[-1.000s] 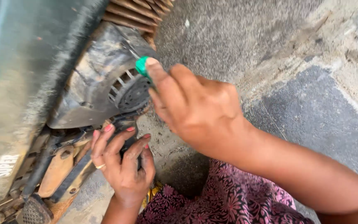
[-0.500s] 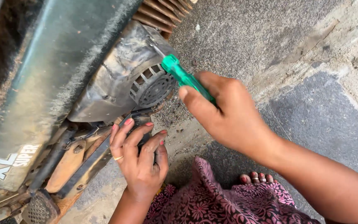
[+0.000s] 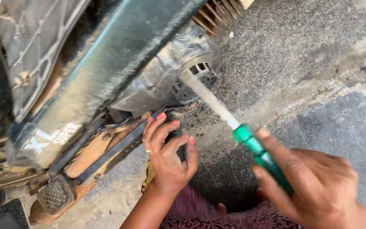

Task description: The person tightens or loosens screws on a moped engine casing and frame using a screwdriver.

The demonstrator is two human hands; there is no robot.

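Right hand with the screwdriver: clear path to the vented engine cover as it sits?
Probably yes. The right hand holds the green-handled screwdriver, whose blurred shaft points at the vented engine cover. Nothing lies between; the left hand sits lower, on a dark part under the engine.

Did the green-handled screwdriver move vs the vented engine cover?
Yes. The green-handled screwdriver, in the right hand, has pulled back down-right, away from the round vented engine cover.

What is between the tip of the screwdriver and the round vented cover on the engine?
Nothing visible. The right hand holds the green-handled screwdriver, whose blurred shaft points straight at the round vented cover with only open air along it. The left hand rests lower, on a dark part beneath the engine, off that line.
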